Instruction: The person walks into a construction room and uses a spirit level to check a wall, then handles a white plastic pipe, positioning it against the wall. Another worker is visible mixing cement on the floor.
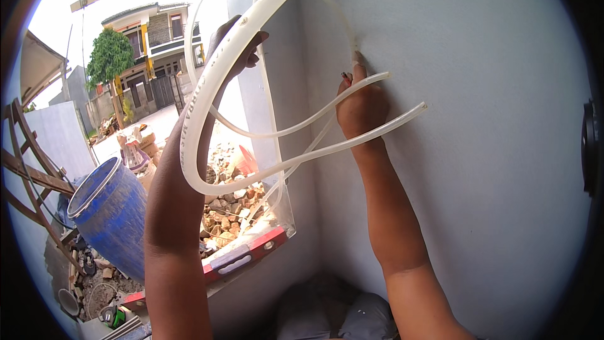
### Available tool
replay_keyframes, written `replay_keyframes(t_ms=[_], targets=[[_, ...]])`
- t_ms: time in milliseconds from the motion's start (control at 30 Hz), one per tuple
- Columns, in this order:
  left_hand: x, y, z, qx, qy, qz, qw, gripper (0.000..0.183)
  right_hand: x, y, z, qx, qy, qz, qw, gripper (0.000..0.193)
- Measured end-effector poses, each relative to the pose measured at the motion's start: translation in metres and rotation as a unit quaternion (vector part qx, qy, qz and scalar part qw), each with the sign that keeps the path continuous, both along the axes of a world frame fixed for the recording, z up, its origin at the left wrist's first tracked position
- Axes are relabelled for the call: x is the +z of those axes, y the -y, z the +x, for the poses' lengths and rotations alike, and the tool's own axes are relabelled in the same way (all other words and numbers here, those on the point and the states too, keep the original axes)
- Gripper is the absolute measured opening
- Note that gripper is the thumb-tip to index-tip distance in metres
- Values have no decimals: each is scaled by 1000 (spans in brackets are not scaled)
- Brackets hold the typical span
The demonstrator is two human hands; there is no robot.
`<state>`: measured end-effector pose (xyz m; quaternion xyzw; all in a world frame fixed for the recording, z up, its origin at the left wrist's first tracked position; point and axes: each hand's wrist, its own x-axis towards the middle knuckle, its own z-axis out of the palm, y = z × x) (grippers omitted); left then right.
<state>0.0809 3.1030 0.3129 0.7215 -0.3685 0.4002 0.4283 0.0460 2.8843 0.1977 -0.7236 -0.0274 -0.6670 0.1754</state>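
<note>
A translucent plastic hose (217,72) hangs in several loops across my raised left hand (242,50), partly hiding it. That hand's fingers curl around the hose in front of the window opening. Higher up against the grey wall (503,170), my right hand (363,108) is closed with its thumb or finger pointing up, touching the hose where it meets the wall. A small red and dark tip, perhaps of a pencil, pokes out of the right hand's left side. Two loose-looking stretches of hose pass in front of my right wrist.
A red spirit level (261,249) lies on the sill. Beyond are a blue drum (110,214), a rubble heap (236,217), a wooden frame (38,179) and a green-black tape measure (113,317). A dark round fitting (589,148) is on the right wall.
</note>
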Motion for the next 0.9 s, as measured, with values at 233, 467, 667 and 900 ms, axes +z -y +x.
replay_keyframes(t_ms=[233, 467, 667, 900], targets=[[2, -3, 9, 37, 0, 13, 999, 30, -1, -2, -2, -5, -13, -1, 1000, 36], [6, -6, 24, 95, 52, 45, 993, 30, -2, -3, -7, -18, -7, -32, 999, 51], [5, -4, 22, 87, 62, 34, 994, 31, 1, -9, -11, -41, -49, -27, 998, 54], [7, -3, 15, 116, 37, 40, 992, 30, -1, -11, -7, -29, -46, -27, 998, 57]])
